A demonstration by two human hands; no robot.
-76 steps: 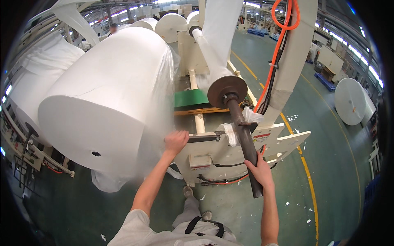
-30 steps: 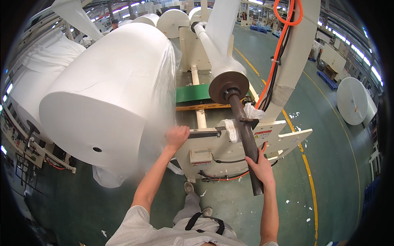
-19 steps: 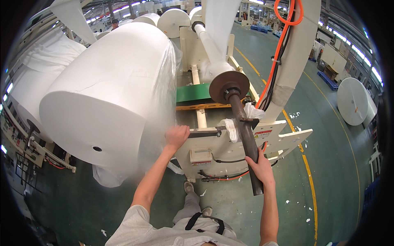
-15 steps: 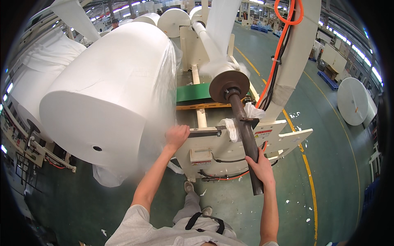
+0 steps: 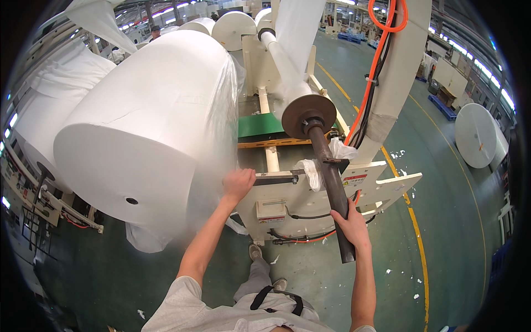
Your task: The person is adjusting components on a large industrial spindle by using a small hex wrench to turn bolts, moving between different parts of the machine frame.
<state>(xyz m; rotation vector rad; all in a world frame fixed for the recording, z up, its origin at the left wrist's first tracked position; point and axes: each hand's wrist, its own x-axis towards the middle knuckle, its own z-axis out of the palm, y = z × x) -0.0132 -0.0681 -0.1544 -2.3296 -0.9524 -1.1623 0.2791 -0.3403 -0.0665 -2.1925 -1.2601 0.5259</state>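
My right hand [image 5: 354,226] is wrapped round the near end of a dark metal shaft [image 5: 333,185], thumb lying along it. A brown round flange [image 5: 308,117] sits farther up this shaft. Beyond the flange, a narrow white roll [image 5: 286,67] surrounds the shaft, with a white sheet [image 5: 300,27] rising from it. My left hand [image 5: 239,184] is closed at the end of a dark flat bar [image 5: 275,180] on top of the cream machine frame [image 5: 310,202]; the fingers' undersides are hidden. A huge white paper roll [image 5: 133,133] with clear film on its side stands just left of that hand.
An orange hose [image 5: 367,105] and black cables run down a cream post [image 5: 395,83] at right. A green panel [image 5: 260,126] lies behind the frame. Another white roll [image 5: 474,136] stands beyond the yellow floor line [image 5: 416,238]. White scraps dot the green floor.
The blurred, loose white material round the shaft behind the flange is gone, and the narrow roll there looks smooth. The sheet at upper left has shifted slightly. Both hands stay in place.
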